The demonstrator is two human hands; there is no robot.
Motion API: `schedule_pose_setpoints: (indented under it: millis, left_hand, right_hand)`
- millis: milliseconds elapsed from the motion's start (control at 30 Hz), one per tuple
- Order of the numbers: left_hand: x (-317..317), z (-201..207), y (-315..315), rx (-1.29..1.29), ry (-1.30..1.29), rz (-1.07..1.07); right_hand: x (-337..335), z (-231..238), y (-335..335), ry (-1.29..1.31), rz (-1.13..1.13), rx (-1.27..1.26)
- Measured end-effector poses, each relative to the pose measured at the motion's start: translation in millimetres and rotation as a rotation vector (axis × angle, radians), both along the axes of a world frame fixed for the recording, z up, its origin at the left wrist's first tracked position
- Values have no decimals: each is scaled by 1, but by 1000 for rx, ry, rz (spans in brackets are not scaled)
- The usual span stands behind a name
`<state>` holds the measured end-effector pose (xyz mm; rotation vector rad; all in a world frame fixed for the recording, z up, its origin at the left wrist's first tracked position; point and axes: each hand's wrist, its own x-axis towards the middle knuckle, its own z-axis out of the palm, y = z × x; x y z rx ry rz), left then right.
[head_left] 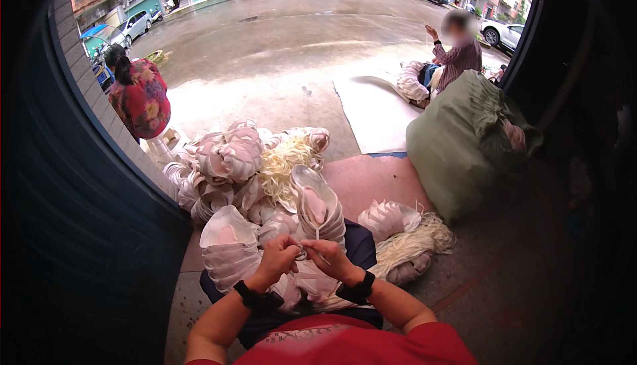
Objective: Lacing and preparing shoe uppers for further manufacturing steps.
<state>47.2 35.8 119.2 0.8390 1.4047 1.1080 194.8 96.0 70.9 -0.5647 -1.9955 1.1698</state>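
Note:
My left hand (280, 255) and my right hand (330, 259) meet above my lap, fingers pinched close together. A thin pale strip (302, 254) shows between them, with a small loop at my left fingertips. Both hands grip it; its exact kind is too small to tell. Just beyond my right hand stands a nested stack of pinkish-white curved pieces, like shoe uppers (318, 209). Another such stack (229, 249) lies beside my left hand, and more pieces rest on my lap under my wrists.
A large heap of nested stacks (229, 156) lies ahead, with cream strips (288, 166) on it. More strips (415, 242) lie at right, near a bulging green sack (458, 143). Two people sit outside, one left (141, 100), one right (458, 57). A dark door (93, 186) stands left.

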Motion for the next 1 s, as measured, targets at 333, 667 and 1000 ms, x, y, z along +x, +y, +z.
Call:
schedule_pose_setpoints:
  millis: [333, 667, 1000]
  left_hand:
    - [-3, -24, 1, 613, 1129, -23]
    - [-2, -29, -4, 607, 913, -67]
    - [-19, -13, 1, 124, 521, 136]
  right_hand:
    - [-10, -1, -4, 76, -52, 127]
    - [0, -13, -9, -1, 17, 88]
    - [-20, 21, 5, -40, 111, 127]
